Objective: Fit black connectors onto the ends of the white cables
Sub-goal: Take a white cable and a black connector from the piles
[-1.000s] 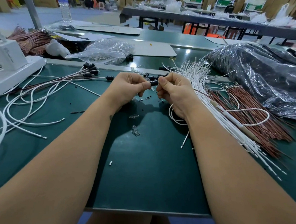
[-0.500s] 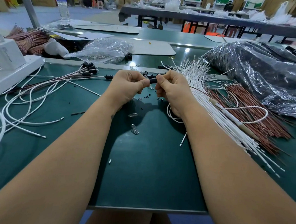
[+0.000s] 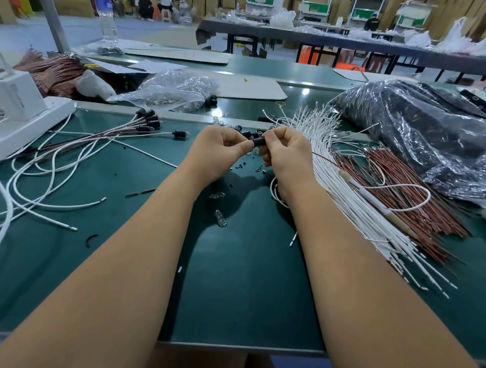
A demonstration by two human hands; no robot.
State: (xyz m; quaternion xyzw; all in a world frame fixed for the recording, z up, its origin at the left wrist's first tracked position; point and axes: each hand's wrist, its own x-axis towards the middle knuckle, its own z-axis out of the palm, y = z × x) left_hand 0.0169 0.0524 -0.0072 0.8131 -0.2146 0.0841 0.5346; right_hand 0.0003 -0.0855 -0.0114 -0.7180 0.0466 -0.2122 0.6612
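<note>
Black connector [image 3: 258,141], a short dark barrel, sits pinched between my left hand [image 3: 219,151] and my right hand [image 3: 287,155], both curled on it above the green table [image 3: 244,283]. Behind, a clear bag [image 3: 173,90] holds small parts I can't make out.

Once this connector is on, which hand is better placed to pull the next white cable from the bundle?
Right. The right hand sits directly beside the white cable bundle, while the left hand pinches the black connector on the side farther from it.
</note>
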